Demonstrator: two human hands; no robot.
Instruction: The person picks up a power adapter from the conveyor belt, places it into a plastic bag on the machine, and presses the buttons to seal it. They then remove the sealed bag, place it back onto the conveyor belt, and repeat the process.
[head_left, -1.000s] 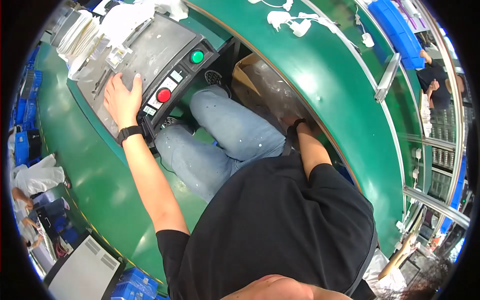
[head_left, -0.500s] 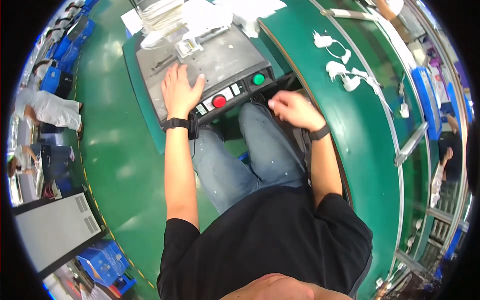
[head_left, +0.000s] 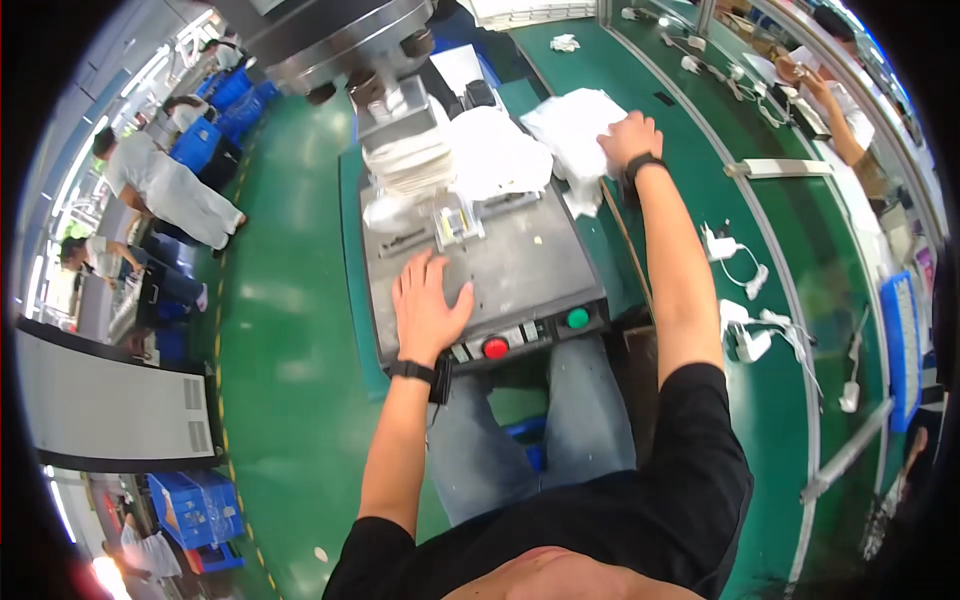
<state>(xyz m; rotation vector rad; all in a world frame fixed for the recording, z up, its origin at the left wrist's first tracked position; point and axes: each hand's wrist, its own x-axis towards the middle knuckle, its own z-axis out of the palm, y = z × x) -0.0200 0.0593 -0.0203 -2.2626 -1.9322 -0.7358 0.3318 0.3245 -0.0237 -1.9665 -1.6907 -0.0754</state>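
Observation:
My left hand (head_left: pixel 430 308) lies flat, fingers spread, on the grey metal bed (head_left: pixel 530 250) of a machine. Just beyond its fingertips a small clear-and-metal fixture (head_left: pixel 457 224) sits on the bed. My right hand (head_left: pixel 630 140) is stretched far forward at the right edge of a heap of thin white bags or sheets (head_left: pixel 575 130); its fingers are apart and slightly bent, and nothing shows gripped in them. A red button (head_left: pixel 496 348) and a green button (head_left: pixel 577 318) are on the bed's front panel, right of my left hand.
A heavy metal machine head (head_left: pixel 350 50) hangs over the bed's far end. Beneath it stands a stack of flat cream pieces (head_left: pixel 412 162). On the green bench (head_left: pixel 690 270) at right lie white plug adapters with cords (head_left: pixel 750 340). Other people work at both sides.
My right hand has moved from near the green button, forward and right to the white heap. My left hand stays on the bed. The view has tilted up, showing the machine head.

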